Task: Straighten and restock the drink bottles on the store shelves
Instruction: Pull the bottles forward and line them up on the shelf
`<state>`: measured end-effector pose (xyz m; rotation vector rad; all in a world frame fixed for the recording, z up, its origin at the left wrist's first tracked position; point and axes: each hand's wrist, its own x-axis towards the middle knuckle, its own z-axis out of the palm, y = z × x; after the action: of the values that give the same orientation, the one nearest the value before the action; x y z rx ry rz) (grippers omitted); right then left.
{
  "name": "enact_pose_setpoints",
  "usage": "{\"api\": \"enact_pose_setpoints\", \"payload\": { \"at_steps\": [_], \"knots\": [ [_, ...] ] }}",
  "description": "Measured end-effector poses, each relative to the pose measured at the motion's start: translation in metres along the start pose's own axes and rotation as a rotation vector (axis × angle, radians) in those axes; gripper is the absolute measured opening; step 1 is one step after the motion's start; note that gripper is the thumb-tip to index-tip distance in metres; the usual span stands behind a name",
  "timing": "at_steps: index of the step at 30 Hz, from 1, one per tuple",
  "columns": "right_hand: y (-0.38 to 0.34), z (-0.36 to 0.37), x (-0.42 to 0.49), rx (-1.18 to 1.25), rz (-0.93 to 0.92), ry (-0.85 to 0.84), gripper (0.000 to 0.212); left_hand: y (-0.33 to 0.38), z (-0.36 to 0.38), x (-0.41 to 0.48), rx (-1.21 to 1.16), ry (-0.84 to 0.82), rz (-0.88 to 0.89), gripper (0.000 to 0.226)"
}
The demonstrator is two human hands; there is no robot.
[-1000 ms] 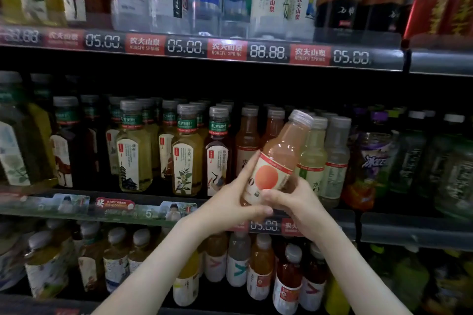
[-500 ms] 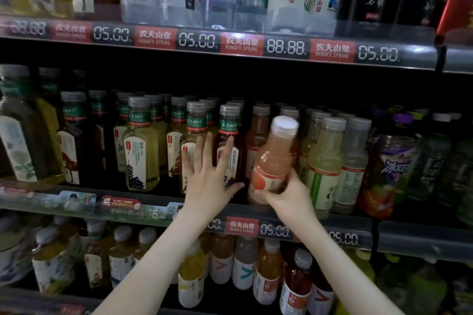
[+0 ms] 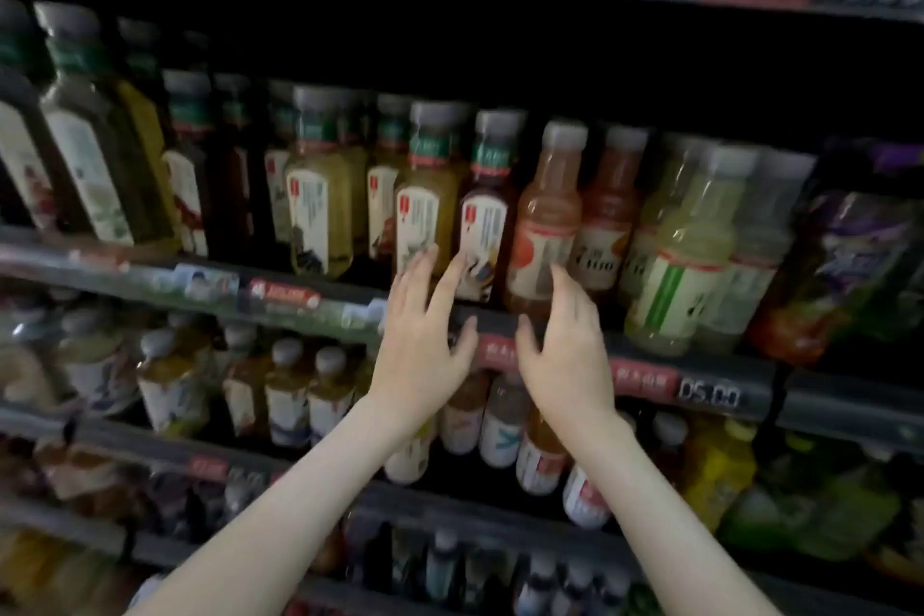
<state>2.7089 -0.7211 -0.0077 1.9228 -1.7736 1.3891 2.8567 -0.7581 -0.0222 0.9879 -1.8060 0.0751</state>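
Drink bottles [image 3: 320,195] in rows on mid shelf [image 3: 740,368], caps up. Peach bottle [image 3: 547,220] upright at front edge, center-right. L hand [image 3: 425,355] spread flat, empty, fingertips at dark bottle [image 3: 482,235] just left of it. R hand [image 3: 565,360] loose, empty, index tip at peach label.

The person's left hand [image 3: 425,355] and right hand [image 3: 565,355] are both bare, slim and long-fingered, with narrow wrists and short, rounded fingernails [image 3: 431,249] whose finish is too blurred to make out. The left forearm [image 3: 300,490] and right forearm [image 3: 665,505] are slender and uncovered along their whole visible length, from the wrists to the bottom edge of the view, smooth in outline and tapering evenly toward the hands. Whether the small pale patch [image 3: 145,585] beside the lowest part of the left forearm is cloth cannot be told through the blur.
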Motion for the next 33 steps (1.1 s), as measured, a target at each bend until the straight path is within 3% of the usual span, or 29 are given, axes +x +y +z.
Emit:
{"api": "enact_pose_setpoints", "payload": {
  "at_steps": [2,5,9,16,18,21,25,30,33],
  "knots": [
    [-0.012,0.01,-0.043,0.006,-0.123,0.01,0.042,-0.014,-0.009,-0.044,0.012,0.001,-0.018,0.054],
    [-0.026,0.043,-0.114,0.047,-0.146,-0.216,0.031,-0.041,-0.029,-0.115,0.033,-0.06,-0.129,0.042],
    [-0.051,0.102,-0.199,0.069,0.088,-0.584,0.034,-0.094,-0.065,-0.206,0.044,-0.233,-0.269,0.037],
    [-0.075,0.201,-0.378,0.039,0.564,-0.991,0.041,-0.195,-0.119,-0.388,0.111,-0.79,-0.639,0.053],
    [-0.068,0.231,-0.433,-0.038,0.613,-1.094,0.045,-0.22,-0.116,-0.443,0.113,-0.875,-0.722,0.06],
    [-0.045,0.29,-0.525,-0.086,0.608,-1.27,0.051,-0.253,-0.099,-0.531,0.099,-0.946,-0.917,0.043],
    [-0.005,0.384,-0.646,-0.15,0.51,-1.492,0.065,-0.276,-0.057,-0.674,0.101,-0.864,-1.274,0.04],
    [0.058,0.508,-0.78,-0.208,0.403,-1.611,0.071,-0.301,-0.012,-0.823,0.078,-0.882,-1.372,0.042],
    [0.081,0.544,-0.819,-0.263,0.309,-1.547,0.051,-0.32,0.0,-0.864,0.101,-0.887,-1.385,0.042]
  ]
}}
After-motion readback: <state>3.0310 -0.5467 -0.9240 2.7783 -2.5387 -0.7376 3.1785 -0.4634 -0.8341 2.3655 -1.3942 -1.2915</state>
